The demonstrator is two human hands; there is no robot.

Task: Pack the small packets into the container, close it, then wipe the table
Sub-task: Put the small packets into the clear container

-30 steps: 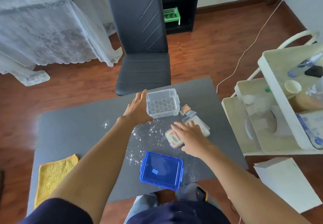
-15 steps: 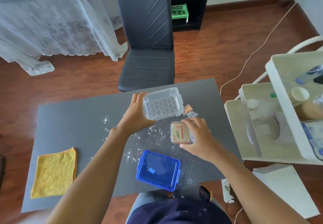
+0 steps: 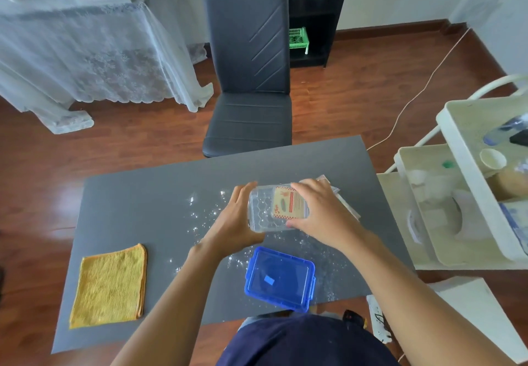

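Note:
A clear plastic container [image 3: 261, 217] with a honeycomb base stands on the grey table [image 3: 137, 202]. My left hand [image 3: 234, 220] holds its left side. My right hand [image 3: 320, 211] grips a small red-and-cream packet [image 3: 289, 203] and has it over the container's right half. More packets [image 3: 340, 197] lie on the table behind my right hand, mostly hidden. The blue lid [image 3: 280, 278] lies flat near the table's front edge. A folded yellow cloth [image 3: 110, 285] rests at the front left. White spilled grains [image 3: 205, 211] are scattered around the container.
A dark chair [image 3: 248, 80] stands pushed against the table's far side. A white cart [image 3: 468, 194] with shelves of items is close to the table's right edge. White paper [image 3: 474, 314] lies on the floor at the right.
My right hand lifted the packet off the table and carried it left over the container. My left hand kept hold of the container, which shifted slightly nearer.

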